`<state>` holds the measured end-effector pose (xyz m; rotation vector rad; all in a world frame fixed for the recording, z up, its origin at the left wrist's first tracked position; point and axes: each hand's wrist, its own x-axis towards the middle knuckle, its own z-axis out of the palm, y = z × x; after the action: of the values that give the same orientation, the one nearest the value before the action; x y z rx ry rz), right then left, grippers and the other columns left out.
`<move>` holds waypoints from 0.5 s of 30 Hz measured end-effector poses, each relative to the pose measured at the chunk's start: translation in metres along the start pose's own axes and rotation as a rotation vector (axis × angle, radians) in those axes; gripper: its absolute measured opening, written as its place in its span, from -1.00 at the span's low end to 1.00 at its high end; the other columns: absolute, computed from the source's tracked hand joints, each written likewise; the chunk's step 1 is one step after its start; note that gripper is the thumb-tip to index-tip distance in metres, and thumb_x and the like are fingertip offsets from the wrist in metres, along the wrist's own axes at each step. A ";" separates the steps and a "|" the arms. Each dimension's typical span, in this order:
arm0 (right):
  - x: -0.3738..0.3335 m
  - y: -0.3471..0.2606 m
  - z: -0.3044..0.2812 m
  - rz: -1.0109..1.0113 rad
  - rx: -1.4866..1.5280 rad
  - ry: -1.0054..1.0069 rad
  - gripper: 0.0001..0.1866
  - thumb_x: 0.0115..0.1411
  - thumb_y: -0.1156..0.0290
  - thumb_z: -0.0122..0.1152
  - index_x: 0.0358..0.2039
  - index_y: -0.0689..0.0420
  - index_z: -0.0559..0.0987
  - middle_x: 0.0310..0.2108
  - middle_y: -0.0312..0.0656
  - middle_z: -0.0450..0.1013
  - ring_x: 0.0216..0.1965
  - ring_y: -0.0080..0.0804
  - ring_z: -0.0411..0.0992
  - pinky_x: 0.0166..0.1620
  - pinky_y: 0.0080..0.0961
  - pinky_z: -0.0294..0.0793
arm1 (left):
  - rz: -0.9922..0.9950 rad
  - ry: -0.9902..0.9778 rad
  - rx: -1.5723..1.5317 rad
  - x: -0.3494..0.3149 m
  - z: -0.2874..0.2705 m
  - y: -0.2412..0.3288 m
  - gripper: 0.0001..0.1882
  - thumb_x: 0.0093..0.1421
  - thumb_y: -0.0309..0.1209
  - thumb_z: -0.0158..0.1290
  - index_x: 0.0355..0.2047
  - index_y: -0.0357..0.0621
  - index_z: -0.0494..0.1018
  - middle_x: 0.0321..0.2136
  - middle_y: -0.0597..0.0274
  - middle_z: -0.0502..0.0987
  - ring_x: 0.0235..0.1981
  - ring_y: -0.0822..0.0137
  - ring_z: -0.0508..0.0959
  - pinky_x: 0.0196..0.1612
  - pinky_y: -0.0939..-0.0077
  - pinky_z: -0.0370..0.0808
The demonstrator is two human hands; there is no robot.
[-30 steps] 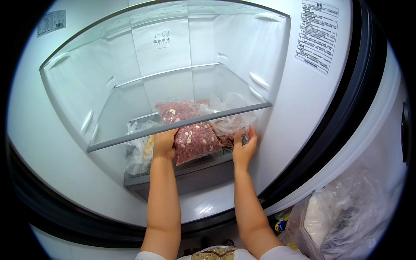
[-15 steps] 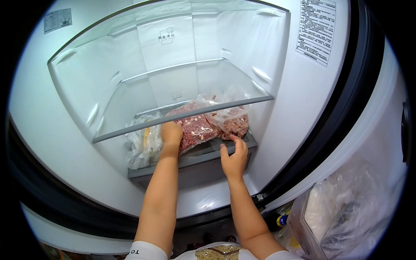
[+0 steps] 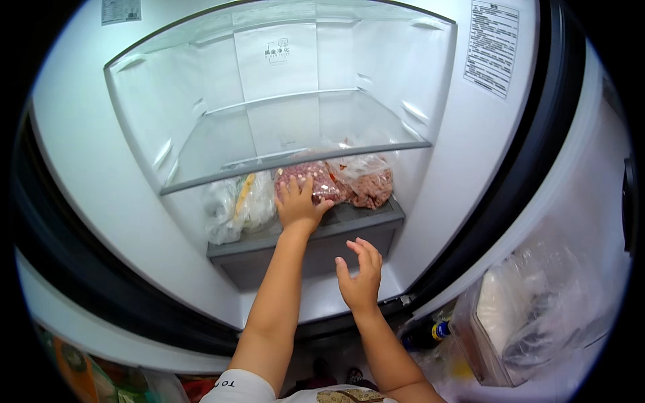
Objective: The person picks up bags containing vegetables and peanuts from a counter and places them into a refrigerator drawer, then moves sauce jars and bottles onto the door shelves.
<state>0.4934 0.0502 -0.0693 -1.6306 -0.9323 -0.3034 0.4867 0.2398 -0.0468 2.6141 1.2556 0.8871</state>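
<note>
My left hand lies with spread fingers against the front of a clear bag of small reddish-pink beans or kernels, below the glass shelf. My right hand hangs in front of the grey drawer, fingers apart and curved, touching nothing. Right of the kernel bag sits a clear plastic bag with pinkish-brown contents I cannot make out. On the left stands a crumpled clear bag with a yellow strip showing. All three rest on the grey ledge over the drawer.
A glass shelf with a grey front edge spans the fridge above the bags. On the right, the door bin holds plastic-wrapped things, with a dark bottle beside it. Colourful packages show at the lower left.
My left hand has come from between the left bag and the kernel bag to the kernel bag's front, its fingers spread. My right hand has drawn back from the right bag. The kernel bag sits further back.
</note>
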 end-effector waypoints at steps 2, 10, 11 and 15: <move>-0.011 -0.007 -0.014 -0.008 0.015 -0.011 -0.63 -0.03 0.49 0.25 -0.14 0.19 0.49 -0.05 -0.01 0.34 0.00 -0.04 0.28 0.05 -0.23 0.27 | 0.032 0.179 -0.092 -0.027 -0.005 0.021 -0.22 -0.03 0.01 0.19 0.15 -0.10 0.26 0.15 -0.09 0.25 0.21 -0.09 0.17 0.20 -0.11 0.05; -0.074 -0.051 -0.047 -0.049 0.411 -0.071 -0.92 0.12 0.55 0.06 -0.36 0.23 0.50 -0.28 -0.09 0.47 -0.20 -0.26 0.43 -0.07 -0.42 0.38 | -0.516 0.214 -1.360 -0.219 -0.061 0.059 -0.74 0.23 -0.41 0.00 -0.11 -0.25 0.46 -0.19 0.08 0.55 -0.18 0.36 0.51 -0.10 0.52 0.42; -0.089 -0.052 -0.052 -0.019 0.425 -0.108 -0.93 0.12 0.55 0.07 -0.36 0.23 0.50 -0.29 -0.11 0.47 -0.24 -0.32 0.42 -0.11 -0.45 0.38 | -0.497 0.208 -1.324 -0.242 -0.061 0.057 -0.75 0.24 -0.42 -0.03 -0.12 -0.25 0.46 -0.22 0.14 0.55 -0.21 0.40 0.51 -0.12 0.55 0.42; -0.157 -0.050 -0.066 0.184 0.527 -0.356 -0.94 0.10 0.50 0.14 -0.42 0.22 0.52 -0.37 -0.16 0.45 -0.36 -0.41 0.40 -0.26 -0.53 0.38 | -0.521 0.286 -1.079 -0.336 -0.055 0.041 -0.76 0.28 -0.42 -0.13 -0.13 -0.21 0.46 -0.28 0.25 0.55 -0.28 0.47 0.51 -0.20 0.57 0.46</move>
<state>0.3747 -0.0733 -0.1159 -1.2799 -1.0125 0.3490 0.3210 -0.0450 -0.1410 1.2959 0.9869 1.3322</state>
